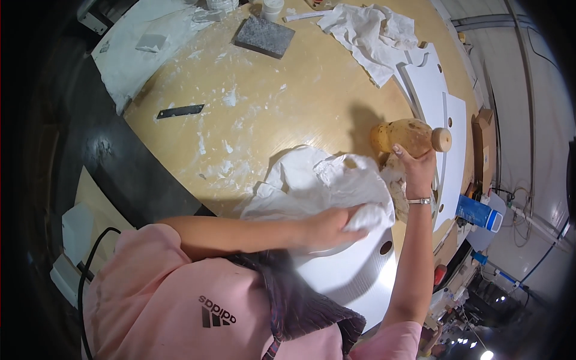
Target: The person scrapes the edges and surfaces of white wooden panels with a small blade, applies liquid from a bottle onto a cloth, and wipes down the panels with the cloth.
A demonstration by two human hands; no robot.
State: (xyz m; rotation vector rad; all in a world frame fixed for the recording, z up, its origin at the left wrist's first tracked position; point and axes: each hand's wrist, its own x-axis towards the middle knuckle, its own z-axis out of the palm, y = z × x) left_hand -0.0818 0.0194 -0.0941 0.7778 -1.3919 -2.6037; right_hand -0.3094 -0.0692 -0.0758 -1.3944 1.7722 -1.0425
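My right hand [420, 171], with a watch on its wrist, is wrapped around a plastic bottle [408, 135]. The bottle has a tan cap, is stained and holds yellowish liquid; it tilts on its side above the table. My left hand [336, 229], slightly blurred, grips a bunched part of a white cloth [327, 186]. The rest of that cloth spreads in folds on the table in front of me. Under the left hand and near my body lies a white panel [354, 276] with a dark round hole. A smaller soiled rag [394, 180] sits just below the bottle.
The wooden table [258, 120] bears white smears. A dark flat strip [180, 111] lies at left, a grey block [264, 37] and a white container [272, 9] farther off. Another white cloth [375, 36] and several white panels [450, 132] are at right, beside a blue container [477, 213].
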